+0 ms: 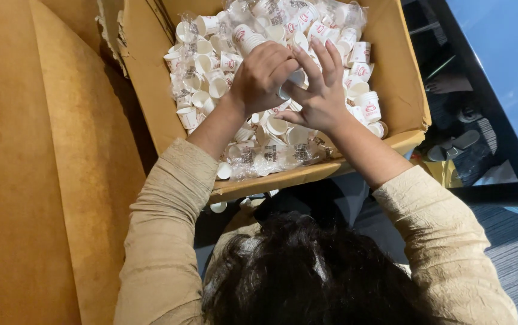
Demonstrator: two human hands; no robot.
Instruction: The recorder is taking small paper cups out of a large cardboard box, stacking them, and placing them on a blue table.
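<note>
Paper cup [295, 78] sits above the cardboard box [403, 90], pinched between both hands: left hand [263, 75] clenched over its top, right hand [322, 90] gripping its side. Excess squeeze would probably crush it onto the loose cups [211, 66] below.

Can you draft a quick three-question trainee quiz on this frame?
1. True or false: both hands meet on one small white paper cup above the cardboard box.
2. What fills the box? A) loose and bagged paper cups B) glass bottles C) folded cloth
3. Which lies beside the box on the person's left: orange sofa or blue surface?

Key: 1 true; 2 A; 3 orange sofa.
</note>
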